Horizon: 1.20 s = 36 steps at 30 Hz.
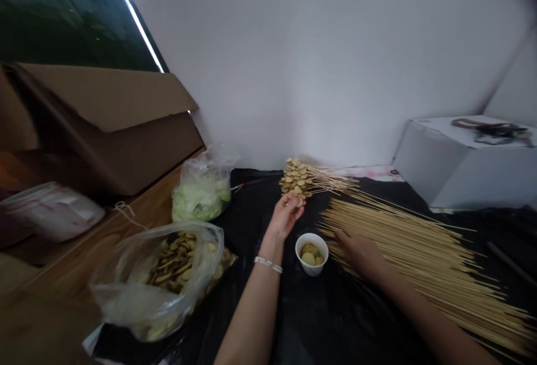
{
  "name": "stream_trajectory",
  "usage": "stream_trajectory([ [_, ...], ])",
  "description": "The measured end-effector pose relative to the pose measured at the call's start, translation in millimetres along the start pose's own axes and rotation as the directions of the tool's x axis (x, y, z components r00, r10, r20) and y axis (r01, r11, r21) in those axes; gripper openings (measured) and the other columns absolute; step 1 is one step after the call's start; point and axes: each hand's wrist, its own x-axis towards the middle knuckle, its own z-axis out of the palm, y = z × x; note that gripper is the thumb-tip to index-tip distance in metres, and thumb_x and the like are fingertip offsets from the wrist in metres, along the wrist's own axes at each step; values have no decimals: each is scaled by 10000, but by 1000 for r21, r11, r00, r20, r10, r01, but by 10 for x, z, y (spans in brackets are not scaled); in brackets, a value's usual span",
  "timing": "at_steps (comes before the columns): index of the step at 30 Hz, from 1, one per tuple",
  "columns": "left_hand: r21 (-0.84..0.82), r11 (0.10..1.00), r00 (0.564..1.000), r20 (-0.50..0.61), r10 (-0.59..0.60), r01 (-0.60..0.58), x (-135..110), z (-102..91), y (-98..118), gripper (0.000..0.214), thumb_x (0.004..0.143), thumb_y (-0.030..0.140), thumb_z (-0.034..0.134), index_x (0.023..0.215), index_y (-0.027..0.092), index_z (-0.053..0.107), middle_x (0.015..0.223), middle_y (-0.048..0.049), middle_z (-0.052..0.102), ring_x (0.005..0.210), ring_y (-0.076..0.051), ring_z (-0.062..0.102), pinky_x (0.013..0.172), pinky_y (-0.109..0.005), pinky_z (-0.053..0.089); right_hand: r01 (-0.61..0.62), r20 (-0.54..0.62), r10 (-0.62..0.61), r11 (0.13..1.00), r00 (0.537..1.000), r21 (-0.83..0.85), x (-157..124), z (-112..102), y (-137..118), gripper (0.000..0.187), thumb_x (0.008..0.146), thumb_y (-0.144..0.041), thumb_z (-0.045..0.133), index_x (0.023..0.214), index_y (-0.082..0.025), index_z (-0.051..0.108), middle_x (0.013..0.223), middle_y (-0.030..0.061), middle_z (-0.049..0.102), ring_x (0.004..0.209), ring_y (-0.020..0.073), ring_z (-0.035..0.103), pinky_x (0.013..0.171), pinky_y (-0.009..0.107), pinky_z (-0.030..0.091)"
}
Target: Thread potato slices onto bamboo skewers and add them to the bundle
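My left hand (286,212) reaches forward, its fingers closed on a skewer loaded with round yellow slices, at the near edge of a pile of filled skewers (298,178). My right hand (356,248) lies palm down on the near end of a big heap of bare bamboo skewers (419,247), fingers curled onto the sticks. A small white cup (311,253) with a few slices in it stands between my two hands on the black plastic sheet (327,320).
A clear bag of yellow slices (168,275) lies at the left front, a bag of pale green leaves (202,194) behind it. Cardboard box (113,124) and wooden surface at left. White box (465,163) at the right back against the wall.
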Motion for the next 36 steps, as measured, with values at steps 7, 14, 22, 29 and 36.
stream_trajectory([
  [7, -108, 986, 992, -6, -125, 123, -35, -102, -538, 286, 647, 243, 796, 805, 154, 575, 884, -76, 690, 719, -122, 666, 581, -163, 480, 36, -51, -35, 999, 998, 11, -13, 19, 1, 255, 934, -214, 333, 1002, -245, 577, 953, 105, 626, 718, 211, 609, 555, 320, 284],
  [14, -43, 986, 984, 85, -156, 160, -74, -53, -562, 333, 628, 265, 810, 822, 140, 570, 852, -88, 696, 676, -137, 666, 511, -160, 457, -38, -330, 26, 999, 944, -32, -37, -148, 232, 344, 906, -209, 371, 1173, -262, 580, 1011, 65, 673, 734, 170, 621, 564, 257, 357],
  [22, -101, 978, 983, 40, -177, 180, -12, -42, -539, 352, 593, 218, 835, 863, 126, 628, 876, -73, 703, 718, -122, 668, 585, -157, 504, -119, -591, -13, 976, 806, -184, 0, -901, 360, 282, 937, -273, 418, 1107, -205, 632, 880, 47, 685, 720, 144, 602, 603, 232, 372],
  [29, -179, 969, 984, -12, -177, 172, 14, -104, -550, 326, 632, 164, 809, 922, 108, 671, 764, -46, 682, 783, -145, 683, 673, -164, 536, 31, -578, -54, 998, 814, -50, 295, -803, -21, 280, 941, -229, 400, 1104, -188, 624, 923, 55, 681, 803, 143, 603, 681, 227, 392],
  [36, -308, 942, 984, -65, -164, 136, 46, -167, -497, 345, 608, 126, 813, 920, 146, 669, 780, -13, 663, 708, -98, 654, 584, -132, 515, 90, -476, -102, 995, 874, -47, 225, -399, -183, 356, 874, -105, 417, 1169, -194, 596, 961, 58, 680, 756, 138, 594, 630, 233, 376],
])
